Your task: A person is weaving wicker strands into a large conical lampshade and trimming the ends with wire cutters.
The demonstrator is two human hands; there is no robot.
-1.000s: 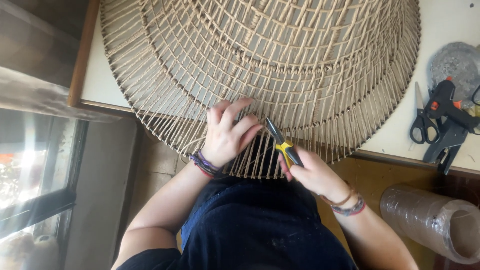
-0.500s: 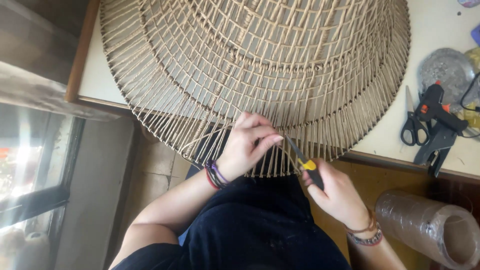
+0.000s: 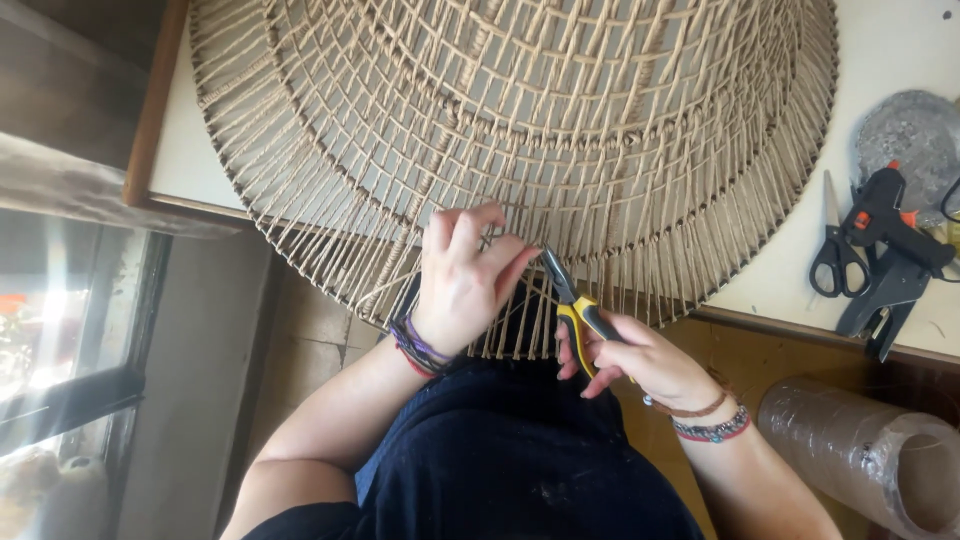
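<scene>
A large round frame woven with beige cord (image 3: pixel 520 130) lies on a white table (image 3: pixel 800 270) and overhangs its near edge. My left hand (image 3: pixel 465 280) rests on the frame's near rim, fingers pinching the cords there. My right hand (image 3: pixel 625 355) grips yellow-handled pliers (image 3: pixel 572 300), whose dark jaws point up at the cords right beside my left fingertips. Both wrists wear bracelets.
Black scissors (image 3: pixel 832 255) and a black and orange glue gun (image 3: pixel 890 255) lie on the table at the right, by a grey round thing (image 3: pixel 915 130). A clear film roll (image 3: pixel 870 455) sits low right. A window (image 3: pixel 60 330) is at left.
My left hand has slid along the rim and now pinches the cords. My right hand has brought the pliers in closer to my left fingertips.
</scene>
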